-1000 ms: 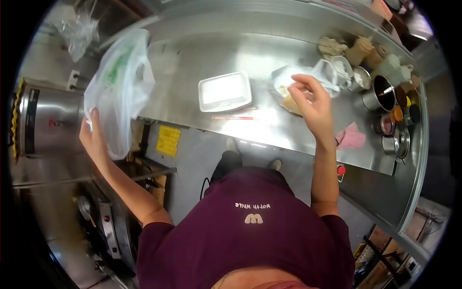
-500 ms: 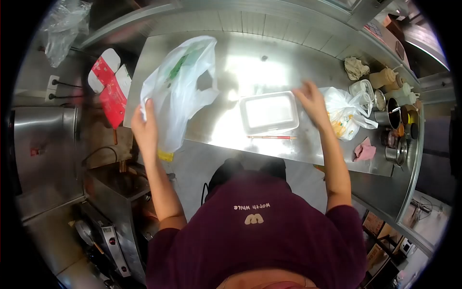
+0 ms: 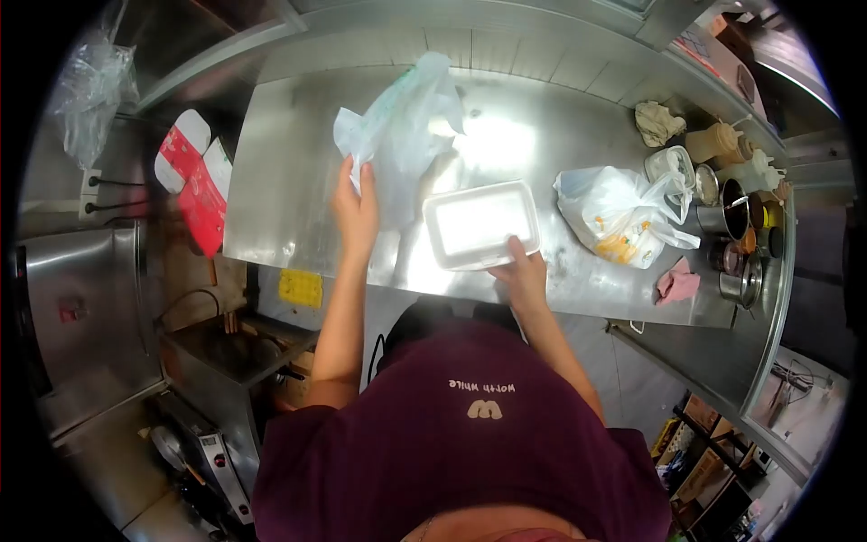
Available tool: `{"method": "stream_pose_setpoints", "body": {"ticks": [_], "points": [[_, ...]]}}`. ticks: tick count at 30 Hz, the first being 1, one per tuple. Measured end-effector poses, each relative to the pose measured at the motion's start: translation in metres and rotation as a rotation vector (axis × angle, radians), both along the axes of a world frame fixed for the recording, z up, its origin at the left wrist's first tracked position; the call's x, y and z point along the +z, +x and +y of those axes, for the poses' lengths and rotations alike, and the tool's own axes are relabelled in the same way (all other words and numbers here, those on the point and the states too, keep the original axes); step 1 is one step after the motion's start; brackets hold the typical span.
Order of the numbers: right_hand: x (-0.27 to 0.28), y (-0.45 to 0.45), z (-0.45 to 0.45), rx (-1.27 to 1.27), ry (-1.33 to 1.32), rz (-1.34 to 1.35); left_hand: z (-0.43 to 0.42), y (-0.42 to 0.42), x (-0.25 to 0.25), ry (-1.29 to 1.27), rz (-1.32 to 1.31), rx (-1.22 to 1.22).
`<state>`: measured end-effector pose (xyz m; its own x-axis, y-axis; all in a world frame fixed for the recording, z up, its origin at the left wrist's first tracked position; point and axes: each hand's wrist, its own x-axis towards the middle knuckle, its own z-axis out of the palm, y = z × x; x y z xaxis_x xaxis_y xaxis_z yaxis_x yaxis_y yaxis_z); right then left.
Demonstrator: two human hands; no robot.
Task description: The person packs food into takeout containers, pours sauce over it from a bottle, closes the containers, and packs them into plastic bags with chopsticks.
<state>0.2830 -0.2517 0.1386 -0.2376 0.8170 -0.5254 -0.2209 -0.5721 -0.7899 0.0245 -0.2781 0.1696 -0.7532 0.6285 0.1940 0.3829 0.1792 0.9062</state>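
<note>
My left hand (image 3: pixel 356 210) pinches the edge of a thin white plastic bag (image 3: pixel 415 126) with green print, which hangs loosely over the far middle of the steel counter. My right hand (image 3: pixel 522 275) grips the near right corner of a white lidded takeaway container (image 3: pixel 479 221), thumb on top and fingers underneath. The container is slightly tilted, close to the bag's lower end. No chopsticks show; whether they are under the container or in my fingers is hidden.
On the steel counter (image 3: pixel 289 181), a tied white bag (image 3: pixel 614 212) with orange print sits to the right, beside a pink cloth (image 3: pixel 677 282). Squeeze bottles (image 3: pixel 718 143) and pots (image 3: pixel 725 217) line the right side. A red-and-white carton (image 3: pixel 194 176) is at the left.
My right hand has come left and nearer and taken hold of the container, shifting it slightly left. My left hand has moved the bag right. The red chopsticks beside the container are out of sight.
</note>
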Motion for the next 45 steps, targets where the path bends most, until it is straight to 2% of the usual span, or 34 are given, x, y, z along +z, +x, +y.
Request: {"method": "stream_pose_setpoints", "body": {"ticks": [5,7,8,10,14,16,17,20,22,24,26,27,30,34,38,41,44,45], "points": [[-0.009,-0.009,0.0,-0.095,-0.021,0.01,0.0,0.019,-0.004,-0.001,-0.022,-0.035],[-0.023,-0.008,-0.003,-0.142,0.002,0.0,-0.003,0.015,-0.026,0.01,0.018,-0.039],[-0.026,-0.009,-0.002,-0.144,0.009,-0.014,-0.004,0.015,-0.023,-0.029,-0.128,-0.026],[-0.005,-0.009,-0.001,-0.092,0.016,0.13,-0.007,0.012,-0.02,0.001,-0.044,-0.032],[0.011,-0.013,0.0,-0.088,0.138,0.115,-0.01,0.01,0.0,0.0,-0.058,-0.037],[0.011,-0.01,0.004,-0.073,0.15,0.181,-0.01,0.002,-0.008,0.005,0.044,-0.078],[0.028,-0.006,0.007,-0.056,0.164,0.211,-0.005,-0.002,-0.008,0.011,0.096,-0.098],[0.031,-0.002,0.025,0.126,0.088,0.371,0.001,0.025,0.048,-0.146,-0.09,-0.168],[0.044,-0.004,0.031,0.25,-0.017,0.487,0.009,0.037,0.064,-0.122,-0.142,-0.287],[0.056,-0.015,0.037,0.379,-0.162,0.557,0.011,0.036,0.058,-0.054,-0.219,-0.405],[0.058,-0.03,0.04,0.414,-0.165,0.62,0.018,0.017,0.027,0.06,-0.319,-0.526],[0.048,-0.039,0.043,0.421,-0.166,0.655,0.014,0.016,0.034,0.036,-0.37,-0.49],[0.039,-0.048,0.051,0.353,-0.161,0.685,-0.003,0.017,0.066,-0.002,-0.191,-0.407],[0.006,-0.073,0.067,0.036,-0.044,0.617,-0.022,0.044,0.113,0.003,0.424,-0.649],[-0.012,-0.1,0.102,-0.069,0.004,0.565,-0.058,0.062,0.099,-0.137,0.504,-0.586],[-0.012,-0.098,0.113,-0.013,-0.012,0.569,-0.082,0.082,0.069,-0.107,0.34,-0.583],[-0.011,-0.088,0.108,0.064,-0.017,0.584,-0.099,0.07,0.027,0.034,-0.282,-0.713],[-0.01,-0.085,0.105,0.086,-0.018,0.587,-0.102,0.044,-0.011,0.312,-0.714,-0.467]]}}
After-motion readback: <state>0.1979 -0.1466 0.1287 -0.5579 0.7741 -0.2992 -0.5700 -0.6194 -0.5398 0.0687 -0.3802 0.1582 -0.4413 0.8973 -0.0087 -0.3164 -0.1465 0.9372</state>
